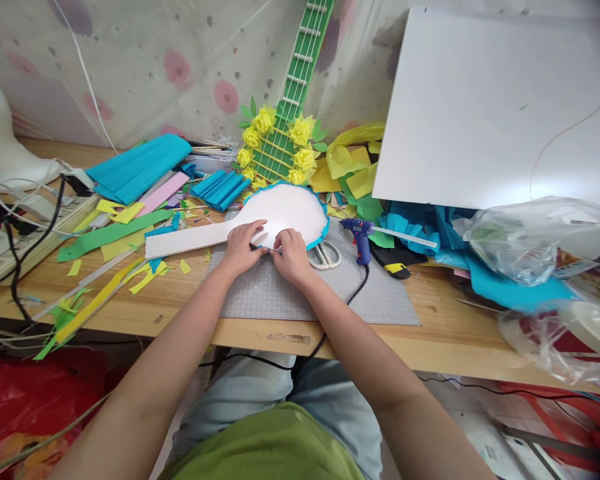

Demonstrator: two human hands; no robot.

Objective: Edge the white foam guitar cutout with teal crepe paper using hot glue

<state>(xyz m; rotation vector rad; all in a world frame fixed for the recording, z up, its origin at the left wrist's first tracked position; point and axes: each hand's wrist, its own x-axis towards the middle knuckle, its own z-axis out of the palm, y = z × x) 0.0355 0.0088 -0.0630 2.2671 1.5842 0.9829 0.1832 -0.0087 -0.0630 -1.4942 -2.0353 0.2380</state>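
A white guitar-shaped board (280,210) lies flat on a grey cutting mat (260,293), its long neck pointing left. Blue crepe paper edging (325,230) is gathered around the rounded body. At the near edge of the body, my left hand (243,250) lies over the board with its thumb at the rim, closed on the edging. My right hand (291,255) is just beside it, fingers bent and pinching the same stretch of edging. The bit between the fingertips is mostly hidden. White-handled scissors (325,255) lie partly under the board, right of my right hand.
A blue glue gun (361,240) with its cord rests on the mat's right. Behind stands a green paper guitar (280,137) with yellow flowers. Paper scraps (115,233) cover the left, near a power strip (40,227). Blue crepe paper (510,280) and plastic bags (535,237) crowd the right.
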